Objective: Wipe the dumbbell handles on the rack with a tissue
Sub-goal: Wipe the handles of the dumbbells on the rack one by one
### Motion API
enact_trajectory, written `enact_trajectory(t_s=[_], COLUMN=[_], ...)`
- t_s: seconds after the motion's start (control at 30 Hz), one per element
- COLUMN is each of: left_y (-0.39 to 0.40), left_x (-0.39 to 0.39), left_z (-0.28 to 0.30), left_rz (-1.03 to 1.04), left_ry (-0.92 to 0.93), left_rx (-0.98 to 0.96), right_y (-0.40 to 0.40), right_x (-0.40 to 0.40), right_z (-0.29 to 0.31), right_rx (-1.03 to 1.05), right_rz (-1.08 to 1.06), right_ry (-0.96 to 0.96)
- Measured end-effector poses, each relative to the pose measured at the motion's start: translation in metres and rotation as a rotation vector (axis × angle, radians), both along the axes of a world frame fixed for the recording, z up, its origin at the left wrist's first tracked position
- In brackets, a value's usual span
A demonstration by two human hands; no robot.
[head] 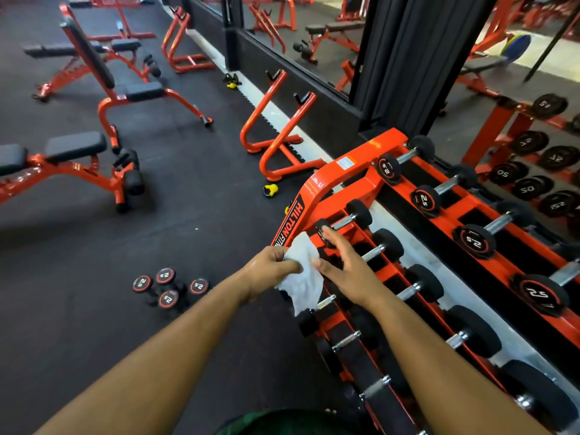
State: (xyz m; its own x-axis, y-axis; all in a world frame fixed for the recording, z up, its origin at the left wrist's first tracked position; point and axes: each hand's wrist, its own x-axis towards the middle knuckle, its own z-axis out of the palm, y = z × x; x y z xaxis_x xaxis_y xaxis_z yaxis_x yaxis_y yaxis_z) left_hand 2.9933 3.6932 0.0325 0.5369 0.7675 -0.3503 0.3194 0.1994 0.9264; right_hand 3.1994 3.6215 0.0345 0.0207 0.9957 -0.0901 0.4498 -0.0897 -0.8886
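The left hand (270, 271) has its fingers curled, pinching the upper edge of a white tissue (303, 274); the tissue hangs crumpled below the grip, draped in front of the near end of the orange rack (317, 189). The right hand (342, 271) is at 3 o'clock of the tissue, fingers straight and slightly spread, holding nothing; its thumb lies just beside the tissue's right edge, and its fingertips (326, 233) reach toward 12 o'clock, over the end of the nearest lower-tier dumbbell (345, 219). Whether they touch it cannot be told. The dumbbell handles (372, 252) on the lower tier run in a row from 12 o'clock toward 5 o'clock of the hands, all uncovered; the upper tier carries dumbbells marked 2.5 (423, 199). On the dark floor at 9 o'clock of the left hand lies a cluster of loose dumbbells (166, 287). A yellow kettlebell (270, 190) sits at 12 o'clock, beside an orange floor stand (276, 139). Benches (75, 149) stand at 10 o'clock, well apart.
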Motion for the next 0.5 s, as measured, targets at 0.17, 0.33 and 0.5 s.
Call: enact_trajectory(t_s=[0.17,0.33,0.5], left_y=[0.008,-0.021,-0.041], left_x=[-0.004,-0.003,0.016], left_z=[0.012,-0.019,-0.024], left_rz=[0.06,0.256,0.219], left_ry=[-0.153,-0.309,-0.312], left_rx=[-0.081,-0.337,-0.299], right_y=[0.005,0.0,-0.003], right_x=[-0.016,-0.02,-0.023], right_z=[0.011,0.0,-0.005], right_rx=[-0.027,-0.014,-0.067], right_rz=[-0.04,-0.292,-0.426], right_ry=[0.393,0.531,0.542])
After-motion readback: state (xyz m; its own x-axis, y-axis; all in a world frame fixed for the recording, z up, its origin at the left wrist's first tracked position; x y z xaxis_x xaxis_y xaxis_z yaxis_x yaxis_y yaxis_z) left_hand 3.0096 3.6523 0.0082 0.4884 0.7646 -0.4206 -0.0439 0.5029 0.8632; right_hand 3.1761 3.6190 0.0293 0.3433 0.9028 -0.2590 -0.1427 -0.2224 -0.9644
